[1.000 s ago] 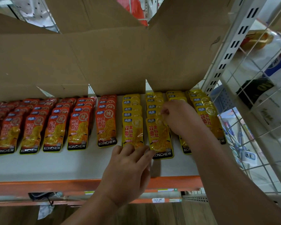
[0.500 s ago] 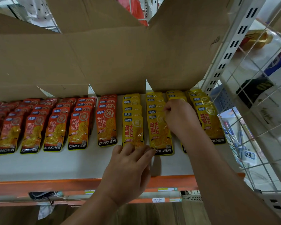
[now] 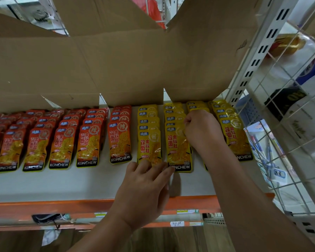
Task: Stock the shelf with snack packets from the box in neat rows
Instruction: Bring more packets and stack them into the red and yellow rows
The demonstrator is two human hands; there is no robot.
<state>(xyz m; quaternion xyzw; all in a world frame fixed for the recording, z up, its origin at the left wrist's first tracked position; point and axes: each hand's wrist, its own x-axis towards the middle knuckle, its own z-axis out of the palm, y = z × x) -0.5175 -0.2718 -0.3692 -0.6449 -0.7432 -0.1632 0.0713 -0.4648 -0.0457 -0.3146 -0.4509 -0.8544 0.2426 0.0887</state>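
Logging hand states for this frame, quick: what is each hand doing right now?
Left hand: open, fingertips against the front yellow packets' lower edges.
Right hand: fingers curled over those packets; whether it grips one cannot be told.

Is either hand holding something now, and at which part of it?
The right hand pinches the front yellow packet at its upper right edge. The left hand holds nothing; its straight fingers only touch that packet's lower edge.

The snack packets are shiny, crinkly plastic. The box is dull brown cardboard. The shelf looks smooth and not shiny, and the post with slots looks like painted metal.
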